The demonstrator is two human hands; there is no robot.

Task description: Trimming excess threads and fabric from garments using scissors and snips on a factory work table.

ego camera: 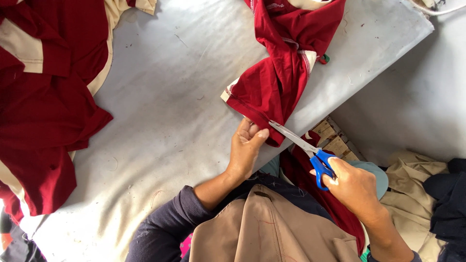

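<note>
On the grey table (160,121) I see the red garment (276,82) running from the far edge down toward me. My left hand (246,145) pinches its near hem. My right hand (352,187) grips the scissors (303,145), blades together, pointing up-left at that hem.

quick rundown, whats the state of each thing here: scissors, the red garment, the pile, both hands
scissors: blades shut or nearly so, tip at the garment hem
red garment: twisted and bunched, lower edge at the table edge
left hand: pinching the garment hem
right hand: gripping the blue scissor handles
red pile: heaped loose on the table, untouched
</note>
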